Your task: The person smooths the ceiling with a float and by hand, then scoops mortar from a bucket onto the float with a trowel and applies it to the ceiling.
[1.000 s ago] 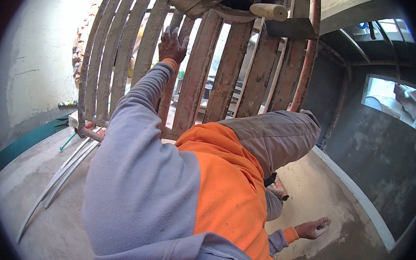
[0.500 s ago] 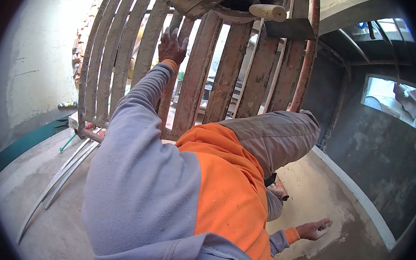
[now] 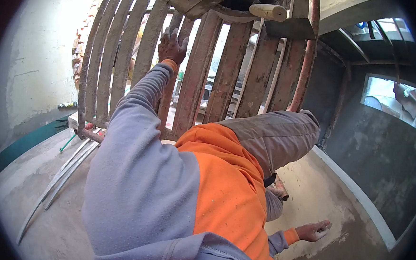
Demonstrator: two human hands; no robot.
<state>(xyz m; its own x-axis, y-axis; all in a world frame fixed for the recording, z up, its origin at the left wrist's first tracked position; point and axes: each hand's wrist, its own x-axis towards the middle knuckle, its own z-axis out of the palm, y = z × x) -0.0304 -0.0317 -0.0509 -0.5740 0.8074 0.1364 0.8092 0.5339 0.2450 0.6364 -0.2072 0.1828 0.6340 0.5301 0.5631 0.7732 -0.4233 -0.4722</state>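
My left hand [image 3: 172, 47] lies on the scaffold platform's slats [image 3: 192, 76], fingers stretched out and somewhat apart; no tool shows in it. Low on the right, my right hand [image 3: 314, 231] has its fingers curled in, with whitish residue on it. Whatever it holds, if anything, is hidden. It is close to a patchy, partly damp plaster surface [image 3: 303, 202]; contact cannot be made out. Beyond my left hand, a plastering float with a pale wooden handle [image 3: 267, 12] and a dark flat blade [image 3: 290, 29] lies on the slats, next to a dark, mortar-stained container [image 3: 232, 1].
A rusty pipe [image 3: 303, 64] edges the platform on the right. Long metal strips [image 3: 67, 169] lie at lower left. A pale wall [image 3: 40, 62] stands on the left; a dark grey wall [image 3: 373, 149] with a window opening [image 3: 395, 101] is on the right.
My right hand has shifted very slightly, and its fingers remain curled. My left hand stays on the slats.
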